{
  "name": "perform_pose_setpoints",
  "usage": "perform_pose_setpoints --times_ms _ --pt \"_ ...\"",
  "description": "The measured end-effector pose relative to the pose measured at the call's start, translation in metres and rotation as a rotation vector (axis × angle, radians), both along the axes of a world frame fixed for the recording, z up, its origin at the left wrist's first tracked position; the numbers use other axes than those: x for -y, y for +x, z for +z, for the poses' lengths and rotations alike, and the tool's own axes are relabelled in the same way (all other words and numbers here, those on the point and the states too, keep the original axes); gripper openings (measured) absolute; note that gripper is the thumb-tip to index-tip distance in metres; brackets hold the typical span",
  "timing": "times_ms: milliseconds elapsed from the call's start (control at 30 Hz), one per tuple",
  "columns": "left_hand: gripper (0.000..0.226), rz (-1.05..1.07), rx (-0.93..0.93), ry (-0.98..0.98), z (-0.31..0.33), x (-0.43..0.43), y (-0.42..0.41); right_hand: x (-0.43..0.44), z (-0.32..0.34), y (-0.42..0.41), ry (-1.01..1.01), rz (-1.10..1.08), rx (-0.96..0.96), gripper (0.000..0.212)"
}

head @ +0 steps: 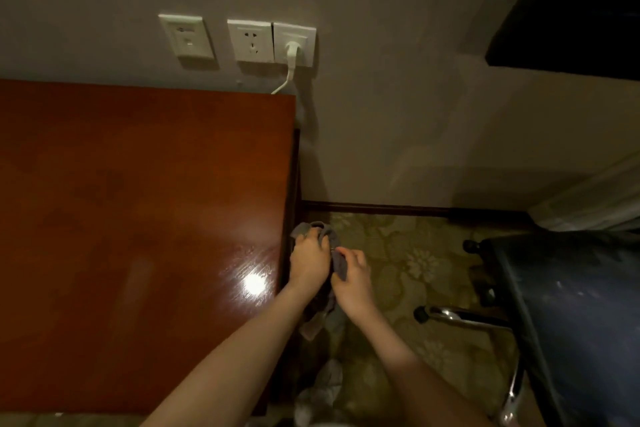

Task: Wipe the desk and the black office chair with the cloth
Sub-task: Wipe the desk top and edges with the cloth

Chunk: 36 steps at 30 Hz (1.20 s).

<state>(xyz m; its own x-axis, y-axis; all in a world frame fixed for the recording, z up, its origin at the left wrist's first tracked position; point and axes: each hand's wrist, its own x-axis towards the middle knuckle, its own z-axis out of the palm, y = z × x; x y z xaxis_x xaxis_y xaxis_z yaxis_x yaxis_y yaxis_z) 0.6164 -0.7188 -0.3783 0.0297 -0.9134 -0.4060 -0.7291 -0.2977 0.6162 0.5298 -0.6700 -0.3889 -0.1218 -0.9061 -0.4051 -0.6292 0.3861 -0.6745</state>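
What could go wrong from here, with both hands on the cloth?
The cloth, gripped by the left hand and pinched by the right hand, hangs loose beside the desk; it might slip.
Wiping toward the back corner could snag the plugged-in white cable.
The wheeled base of the black office chair stands close on the right; a step could catch it.

both hands (310,262) gripping grey cloth (337,262); beside desk (138,201) edge, chair (571,305) right

Glossy reddish desk (138,218) left, grey cloth (340,265) crumpled off its right edge, black office chair (571,305) right
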Motion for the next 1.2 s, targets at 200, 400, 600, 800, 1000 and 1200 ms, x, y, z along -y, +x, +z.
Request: perform_pose_setpoints --times_ms 200,400,600,800,1000,1200 --pt "0.044 -0.387 0.281 0.282 0.003 -0.009 0.024 -0.037 -0.022 0.02 0.168 -0.121 0.144 0.048" --pt "0.035 -0.506 0.236 0.126 0.022 -0.03 0.037 -0.068 -0.027 0.033 0.186 -0.38 0.17 0.046" --pt "0.016 -0.263 -0.085 0.147 0.026 -0.032 0.071 -0.11 -0.035 0.053 0.201 -0.436 0.142 0.043" --pt "0.017 -0.213 -0.116 0.112 0.033 -0.033 0.096 -0.144 -0.04 0.071 0.196 -0.413 0.053 0.048" --pt "0.018 -0.236 -0.095 0.091 0.031 -0.043 0.107 -0.147 -0.053 0.089 0.131 -0.259 0.038 0.049" --pt "0.019 -0.2 -0.05 0.081 0.025 -0.031 0.119 -0.113 -0.065 0.092 0.079 -0.176 -0.046 0.045"
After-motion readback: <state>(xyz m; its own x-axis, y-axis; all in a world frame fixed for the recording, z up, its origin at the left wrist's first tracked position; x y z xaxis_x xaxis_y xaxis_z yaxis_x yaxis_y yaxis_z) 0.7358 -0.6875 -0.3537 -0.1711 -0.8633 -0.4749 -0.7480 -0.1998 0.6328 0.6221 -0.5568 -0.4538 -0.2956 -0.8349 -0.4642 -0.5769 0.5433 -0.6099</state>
